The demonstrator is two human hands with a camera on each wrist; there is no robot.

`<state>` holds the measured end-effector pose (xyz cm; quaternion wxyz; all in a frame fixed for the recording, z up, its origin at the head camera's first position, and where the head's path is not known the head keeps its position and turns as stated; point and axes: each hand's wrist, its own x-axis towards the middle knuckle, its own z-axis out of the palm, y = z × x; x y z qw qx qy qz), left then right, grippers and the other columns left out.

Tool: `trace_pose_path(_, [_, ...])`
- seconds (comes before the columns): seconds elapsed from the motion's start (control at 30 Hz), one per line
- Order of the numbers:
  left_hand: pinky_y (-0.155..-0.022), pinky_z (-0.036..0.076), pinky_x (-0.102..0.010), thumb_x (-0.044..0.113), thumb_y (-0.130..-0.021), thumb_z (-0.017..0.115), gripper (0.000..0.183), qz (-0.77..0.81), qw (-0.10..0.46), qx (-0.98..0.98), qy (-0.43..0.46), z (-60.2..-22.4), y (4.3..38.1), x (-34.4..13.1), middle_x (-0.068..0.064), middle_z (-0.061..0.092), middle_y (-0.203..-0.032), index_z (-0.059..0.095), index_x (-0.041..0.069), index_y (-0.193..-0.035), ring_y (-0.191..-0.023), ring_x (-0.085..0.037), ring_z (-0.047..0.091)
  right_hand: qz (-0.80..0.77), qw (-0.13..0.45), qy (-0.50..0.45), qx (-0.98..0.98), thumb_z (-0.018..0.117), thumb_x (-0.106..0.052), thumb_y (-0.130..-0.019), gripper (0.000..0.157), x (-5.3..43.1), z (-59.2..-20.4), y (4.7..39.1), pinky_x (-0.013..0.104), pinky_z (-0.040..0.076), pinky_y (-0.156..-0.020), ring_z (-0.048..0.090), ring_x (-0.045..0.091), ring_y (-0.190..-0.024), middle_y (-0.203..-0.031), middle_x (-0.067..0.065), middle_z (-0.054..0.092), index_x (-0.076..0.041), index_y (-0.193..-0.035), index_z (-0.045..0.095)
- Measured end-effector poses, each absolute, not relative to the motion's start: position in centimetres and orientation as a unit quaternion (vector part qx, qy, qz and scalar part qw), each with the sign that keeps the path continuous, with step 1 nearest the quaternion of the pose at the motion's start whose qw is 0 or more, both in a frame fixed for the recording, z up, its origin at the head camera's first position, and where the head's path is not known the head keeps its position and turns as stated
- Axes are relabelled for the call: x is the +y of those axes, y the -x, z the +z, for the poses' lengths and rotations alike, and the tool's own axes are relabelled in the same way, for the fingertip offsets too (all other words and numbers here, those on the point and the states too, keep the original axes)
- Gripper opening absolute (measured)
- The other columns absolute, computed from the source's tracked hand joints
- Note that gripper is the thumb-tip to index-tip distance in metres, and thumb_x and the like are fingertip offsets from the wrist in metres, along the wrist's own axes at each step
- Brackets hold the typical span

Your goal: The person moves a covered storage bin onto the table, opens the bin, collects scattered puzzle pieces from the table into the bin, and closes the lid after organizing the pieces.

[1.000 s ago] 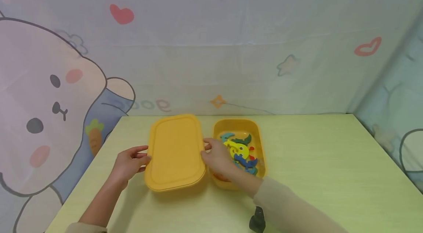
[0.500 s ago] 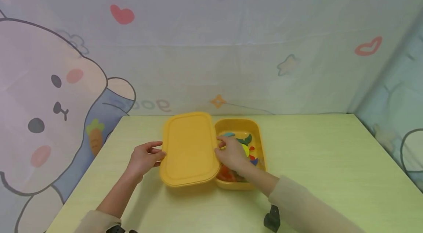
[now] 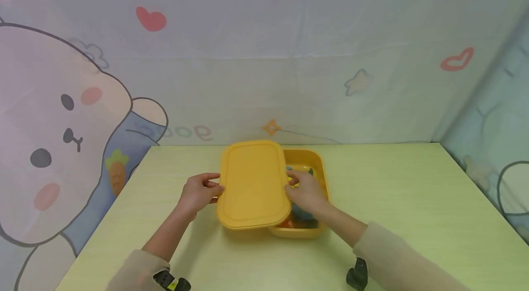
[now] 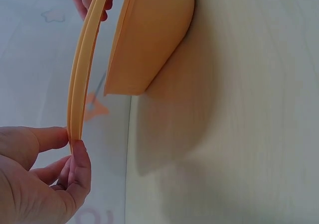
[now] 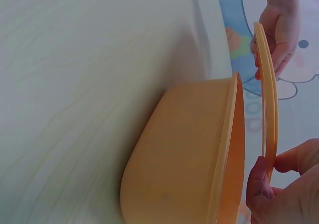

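Both hands hold a flat yellow lid (image 3: 254, 183) with rounded corners. My left hand (image 3: 199, 193) pinches its left edge between thumb and fingers, and my right hand (image 3: 306, 191) pinches the right edge. Beneath lies a deep yellow box (image 3: 306, 232), its left part covered by the lid in the head view. Colourful flat pieces show in the uncovered part, mostly hidden by the right hand and lid. In the left wrist view the lid (image 4: 82, 69) is raised, with a gap between it and the box (image 4: 149, 40). The right wrist view shows the same gap.
A pale wooden table (image 3: 392, 199) bears the box near its back edge. Behind it hangs a printed cloth (image 3: 248, 52) with hearts and a cartoon animal. Dark wrist cameras (image 3: 357, 275) sit at the sleeves.
Both hands have carried the lid to the right, from beside the box to over its left part. The box has stayed in place, and fewer of its pieces are visible.
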<state>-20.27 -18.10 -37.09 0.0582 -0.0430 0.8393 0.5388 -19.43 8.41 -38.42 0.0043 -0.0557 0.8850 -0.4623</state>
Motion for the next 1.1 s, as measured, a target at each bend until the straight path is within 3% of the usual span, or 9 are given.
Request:
trace_pose_path(0.13, [-0.068, 0.057, -0.033, 0.003, -0.083, 0.064, 0.043, 0.540, 0.055, 0.839, 0.039, -37.4, 20.8, -17.2, -0.014, 0.059, -0.092, 0.054, -0.001, -0.124, -0.070, -0.013, 0.064, -0.436, -0.010, 0.059, 0.898, 0.059, -0.010, -0.083, 0.044, 9.4, -38.4, 19.4, 0.023, 0.045, -0.052, 0.058, 0.014, -0.063, -0.100, 0.015, 0.065, 0.002, -0.125, 0.055])
trace_pose_path(0.37, [-0.067, 0.057, -0.033, 0.002, -0.080, 0.066, 0.043, 0.543, 0.054, 0.837, 0.034, -37.9, 21.6, -15.4, -0.013, 0.059, -0.090, 0.057, 0.001, -0.122, -0.067, -0.014, 0.064, -0.423, -0.012, 0.048, 0.905, 0.057, -0.009, -0.082, 0.045, 11.1, -38.1, 19.2, 0.022, 0.040, -0.045, 0.049, 0.011, -0.051, -0.100, 0.017, 0.065, 0.003, -0.125, 0.054])
trace_pose_path(0.6, [-0.064, 0.057, -0.032, 0.003, -0.079, 0.066, 0.042, 0.542, 0.052, 0.838, 0.026, -38.3, 21.9, -13.7, -0.013, 0.061, -0.088, 0.059, 0.001, -0.120, -0.065, -0.015, 0.064, -0.414, -0.018, 0.037, 0.910, 0.057, -0.009, -0.081, 0.044, 12.7, -38.3, 19.0, 0.021, 0.044, -0.054, 0.053, 0.018, -0.075, -0.094, 0.012, 0.060, 0.004, -0.123, 0.055])
trace_pose_path(0.8, [-0.066, 0.057, -0.036, 0.004, -0.078, 0.066, 0.042, 0.544, 0.057, 0.837, 0.020, -38.5, 22.0, -12.4, -0.013, 0.061, -0.087, 0.059, 0.001, -0.119, -0.064, -0.015, 0.064, -0.393, -0.017, 0.024, 0.919, 0.056, -0.010, -0.081, 0.043, 14.1, -38.2, 18.9, 0.023, 0.044, -0.061, 0.053, 0.020, -0.079, -0.092, 0.011, 0.060, 0.003, -0.122, 0.057])
trace_pose_path(1.1, [-0.067, 0.057, -0.036, 0.004, -0.079, 0.066, 0.041, 0.537, 0.064, 0.841, 0.007, -38.9, 21.9, -10.8, -0.012, 0.062, -0.087, 0.059, -0.001, -0.119, -0.065, -0.014, 0.063, -0.386, -0.003, 0.017, 0.922, 0.055, -0.011, -0.083, 0.044, 15.7, -38.6, 18.4, 0.022, 0.043, -0.056, 0.054, 0.018, -0.074, -0.094, 0.013, 0.060, 0.003, -0.124, 0.054])
